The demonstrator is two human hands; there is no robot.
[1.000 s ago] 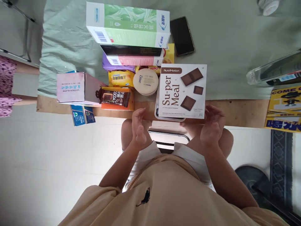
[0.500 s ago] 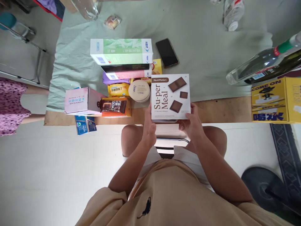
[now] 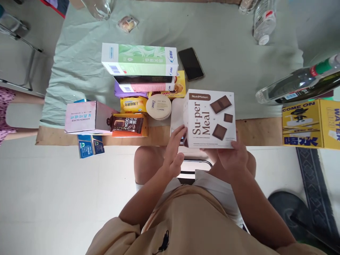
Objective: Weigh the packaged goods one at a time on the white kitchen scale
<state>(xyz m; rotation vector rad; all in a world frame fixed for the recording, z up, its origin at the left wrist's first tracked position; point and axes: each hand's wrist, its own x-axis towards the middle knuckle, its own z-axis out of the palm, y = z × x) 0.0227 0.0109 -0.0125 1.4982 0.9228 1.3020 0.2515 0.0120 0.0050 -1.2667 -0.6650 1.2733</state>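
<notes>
Left hand (image 3: 174, 150) fingers extended forward, right hand (image 3: 233, 159) fingers curled, gripping.

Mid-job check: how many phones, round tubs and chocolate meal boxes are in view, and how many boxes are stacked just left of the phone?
Phone: 1
Round tub: 1
Chocolate meal box: 1
Stacked boxes: 2, green-white box on pink box
Total: 5
</notes>
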